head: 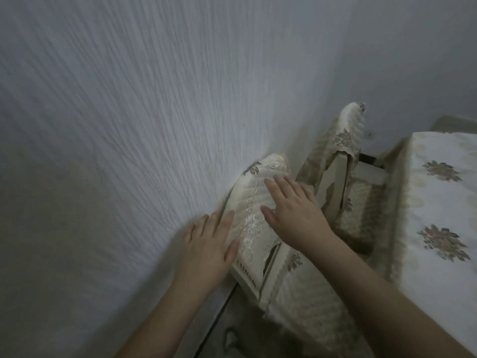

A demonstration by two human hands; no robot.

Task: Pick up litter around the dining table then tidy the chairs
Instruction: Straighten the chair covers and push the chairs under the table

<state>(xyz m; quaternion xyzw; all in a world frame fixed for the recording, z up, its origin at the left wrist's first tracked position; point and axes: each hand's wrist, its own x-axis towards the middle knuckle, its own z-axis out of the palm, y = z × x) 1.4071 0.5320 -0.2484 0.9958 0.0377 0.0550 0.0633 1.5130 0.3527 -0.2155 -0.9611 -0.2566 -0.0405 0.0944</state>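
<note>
Cream quilted fabric with embroidered flowers covers the near chair, which stands close against the textured wall with its backrest top towards you. You should expect the cover to be soft and loose: it likely slides and bunches over the stiff frame beneath, so pressing on cloth alone gives poor control. Take hold of the hard top rail of the backrest through the cover, or the pale frame that shows below the cover's scalloped hem. The chair probably has moderate weight and should shift by a push or a short lift rather than a carry.

Your left hand lies flat with straight fingers at the wall-side edge of the backrest, holding nothing. Your right hand spreads wide over the front of the cover, fingers extended, also gripping nothing.

Just beyond, a 2nd chair wears the same floral cover, its hem lifted to show the frame. To your right, the tabletop carries a matching cloth with flower motifs, its edge near both chairs. No litter shows here; the floor below is dim.
</note>
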